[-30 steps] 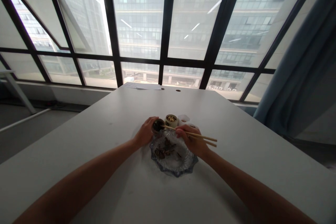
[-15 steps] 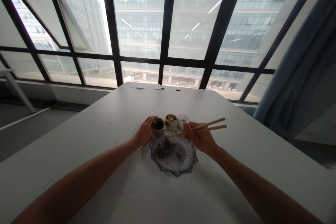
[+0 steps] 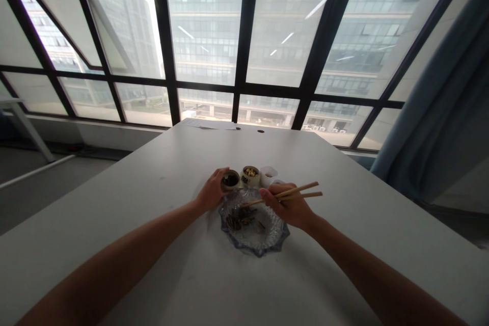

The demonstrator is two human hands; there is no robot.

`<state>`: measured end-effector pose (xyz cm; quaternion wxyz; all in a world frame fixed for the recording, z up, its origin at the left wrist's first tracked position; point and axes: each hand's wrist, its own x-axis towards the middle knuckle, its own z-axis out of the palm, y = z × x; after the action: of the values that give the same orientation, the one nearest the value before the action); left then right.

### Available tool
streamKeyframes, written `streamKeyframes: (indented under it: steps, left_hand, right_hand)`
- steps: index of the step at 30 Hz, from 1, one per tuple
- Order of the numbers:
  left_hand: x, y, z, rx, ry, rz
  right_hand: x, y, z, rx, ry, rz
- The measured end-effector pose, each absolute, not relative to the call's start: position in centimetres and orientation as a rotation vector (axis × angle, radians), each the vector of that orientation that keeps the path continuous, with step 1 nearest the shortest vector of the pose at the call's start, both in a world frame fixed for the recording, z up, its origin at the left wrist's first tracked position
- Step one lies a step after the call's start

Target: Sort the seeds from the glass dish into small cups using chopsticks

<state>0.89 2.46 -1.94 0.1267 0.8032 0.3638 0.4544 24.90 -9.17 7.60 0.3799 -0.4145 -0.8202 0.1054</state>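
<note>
My left hand [image 3: 212, 191] is closed around the left side of a small round pot [image 3: 230, 188] with dark contents. In my right hand [image 3: 288, 205] is a pair of wooden chopsticks [image 3: 300, 192], their tips pointing left over a scalloped clear glass bowl [image 3: 275, 244]. Thin dark brown strips [image 3: 239, 220] lie in the left part of that bowl, and the tips are at them; whether they pinch one I cannot tell. Behind the bowl stand a second small pot [image 3: 251, 179] with pale yellowish pieces and a white cup [image 3: 268, 175], partly behind my right hand.
Everything stands on a white table [image 3: 153, 244]. Papers [image 3: 210, 125] and two small dark discs, one reddish brown [image 3: 261, 131], lie at its far edge. Windows rise beyond. A blue curtain [image 3: 431, 97] hangs on the right.
My right hand and the chopsticks have moved slightly down, and the tips sit lower over the bowl. My left hand stays on the pot.
</note>
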Motion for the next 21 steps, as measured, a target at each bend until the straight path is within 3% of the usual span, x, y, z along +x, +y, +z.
streamKeyframes:
  steps: [21]
  left_hand:
    - [0.98, 3.17, -2.91, 2.233, 1.146, 1.322]
  right_hand:
    - [25.51, -8.64, 7.46, -0.925, -2.238, 0.299]
